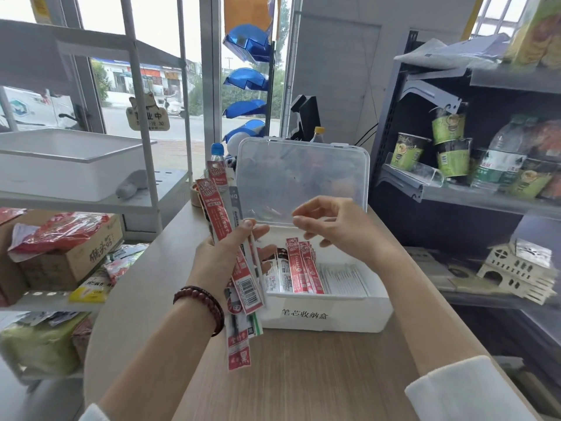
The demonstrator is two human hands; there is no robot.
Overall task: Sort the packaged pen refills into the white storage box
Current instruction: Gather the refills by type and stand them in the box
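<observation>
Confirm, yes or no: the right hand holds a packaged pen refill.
No, the right hand hovers empty above the white plastic storage box, while the left hand grips the red-and-white refill packets.

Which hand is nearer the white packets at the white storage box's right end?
Right. The right hand hovers over the white packets, empty; the left hand holds red refill packs left of the white storage box.

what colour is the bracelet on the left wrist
The bracelet is dark red beads, seen best in the head view.

Glossy plastic refill packs; white matt plastic box, clear smooth lid; matt woodgrain table; beaded bracelet.
</observation>
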